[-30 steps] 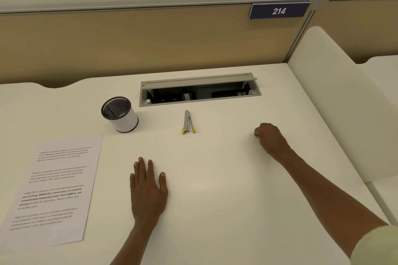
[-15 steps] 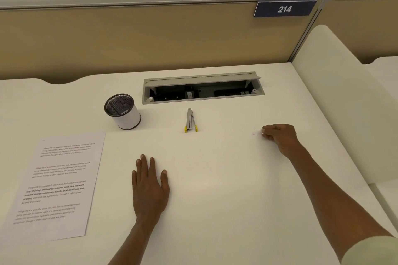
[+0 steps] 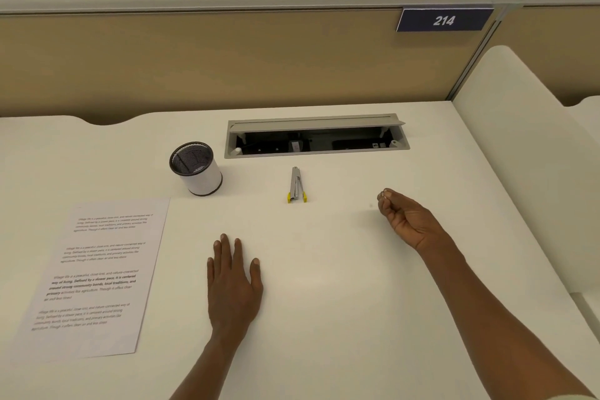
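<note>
Beige partition panels [image 3: 227, 58] close off the far side of a white tabletop [image 3: 324, 286], with a dark blue number sign [image 3: 443, 20] reading 214 fixed near the top right. The left hand [image 3: 232, 282] lies flat on the tabletop, palm down, fingers straight and slightly spread, holding nothing. The right hand [image 3: 406, 221] sits well apart from it, farther out and to its right, turned partly palm-up with its fingertips [image 3: 384, 196] curled in toward the thumb; nothing can be made out between them. A tiny dark speck [image 3: 371, 204] shows on the tabletop just beside those fingertips. The silver tool [image 3: 296, 185] with yellow ends lies lengthwise beyond the left hand and to the left of the right hand, between the two and touched by neither. Past the tool, an open grey cable tray [image 3: 316, 154] is set into the tabletop. A mesh cup [image 3: 201, 175] stands upright beyond the left hand, a little to its left. A printed sheet [image 3: 94, 279] lies flat just left of the left hand. A white side panel [image 3: 519, 156] rises to the right of the right hand.
</note>
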### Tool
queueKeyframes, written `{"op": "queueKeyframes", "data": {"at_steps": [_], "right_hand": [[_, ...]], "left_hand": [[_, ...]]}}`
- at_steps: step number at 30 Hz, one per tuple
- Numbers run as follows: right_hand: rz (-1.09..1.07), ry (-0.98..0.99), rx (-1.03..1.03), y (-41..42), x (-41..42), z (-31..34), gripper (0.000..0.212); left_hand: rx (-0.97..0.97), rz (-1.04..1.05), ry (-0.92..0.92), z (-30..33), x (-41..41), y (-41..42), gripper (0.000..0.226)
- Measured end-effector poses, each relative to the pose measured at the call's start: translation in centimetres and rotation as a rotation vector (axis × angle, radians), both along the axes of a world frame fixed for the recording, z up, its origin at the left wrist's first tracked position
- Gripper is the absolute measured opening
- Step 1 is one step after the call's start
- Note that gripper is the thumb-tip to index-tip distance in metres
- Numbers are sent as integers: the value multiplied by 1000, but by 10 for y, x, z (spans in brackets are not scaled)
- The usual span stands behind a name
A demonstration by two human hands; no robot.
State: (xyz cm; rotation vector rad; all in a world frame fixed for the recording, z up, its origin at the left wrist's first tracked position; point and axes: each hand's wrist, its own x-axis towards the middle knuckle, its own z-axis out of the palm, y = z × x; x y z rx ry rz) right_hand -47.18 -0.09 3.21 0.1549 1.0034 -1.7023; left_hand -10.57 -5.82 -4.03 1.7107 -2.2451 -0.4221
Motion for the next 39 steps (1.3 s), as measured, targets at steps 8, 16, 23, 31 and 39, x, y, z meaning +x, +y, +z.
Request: {"op": "queueKeyframes", "data": {"at_steps": [8, 16, 23, 31, 39], "right_hand": [[186, -49, -105, -53, 60, 31, 8], [335, -58, -122, -124, 124, 55, 9], [451, 5, -146, -195, 183, 72, 9], [593, 453, -72, -253, 230, 86, 9], [817, 1484, 82, -286, 248, 88, 14]], "left_hand": [[-16, -3, 6, -2, 0, -1, 68], [-31, -3, 12, -4, 0, 0, 66], [-26, -5, 4, -3, -2, 0, 63], [-32, -4, 6, -2, -2, -1, 61], [-28, 4, 9, -2, -3, -1, 60]]}}
